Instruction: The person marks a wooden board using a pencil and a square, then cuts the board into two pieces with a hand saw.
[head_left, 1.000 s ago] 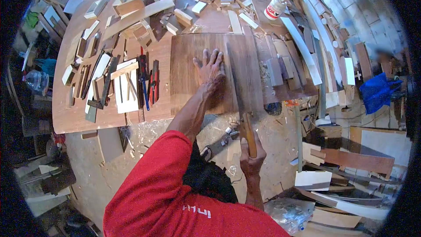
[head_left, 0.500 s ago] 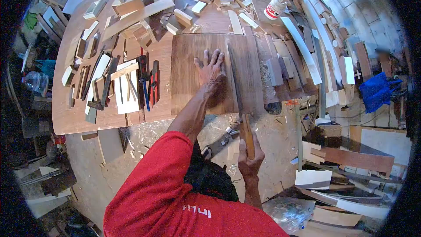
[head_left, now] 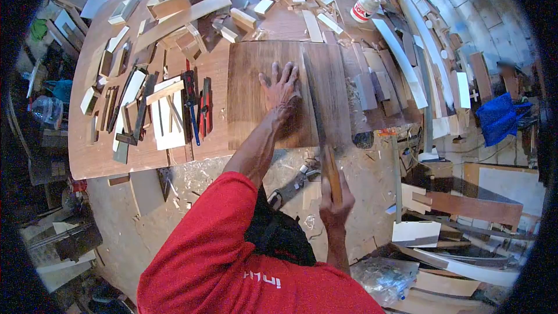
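Observation:
A square brown wooden board (head_left: 250, 93) lies at the front edge of the table. My left hand (head_left: 282, 90) presses flat on it, fingers spread. My right hand (head_left: 337, 197) is below the table's front edge, its fingers wrapped round the wooden handle (head_left: 332, 174) of a saw. The long dark saw blade (head_left: 312, 90) runs from the handle up across the board, to the right of my left hand. Whether its teeth are in the wood cannot be made out.
Pliers with red handles (head_left: 204, 110) and narrow wood strips lie left of the board. Wood blocks (head_left: 365, 90) sit to its right, a white bottle (head_left: 364, 7) behind them. Offcuts cover the table's far side. Boards (head_left: 476, 206) are stacked at the lower right.
My right hand and the saw handle have shifted slightly right. My left hand stays flat on the board, which sits slightly differently in view.

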